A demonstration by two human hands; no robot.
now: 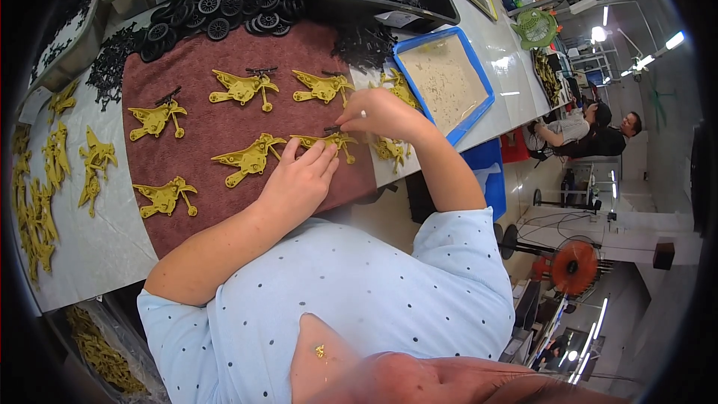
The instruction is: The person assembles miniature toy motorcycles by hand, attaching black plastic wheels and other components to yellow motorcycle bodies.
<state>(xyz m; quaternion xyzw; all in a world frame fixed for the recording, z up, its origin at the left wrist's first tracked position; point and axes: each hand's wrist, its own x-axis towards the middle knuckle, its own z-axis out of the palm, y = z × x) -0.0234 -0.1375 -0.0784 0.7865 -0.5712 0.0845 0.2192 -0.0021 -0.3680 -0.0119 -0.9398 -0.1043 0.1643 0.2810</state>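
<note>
Yellow plastic forms the frame (339,139) on the maroon towel (198,135), under the left hand (300,181), fingers outstretched; the right hand (383,114) seems to pinch a small black rod (332,129) there. Three other frames (243,88) have rods; two bare frames (163,197) apparently remain.
</note>
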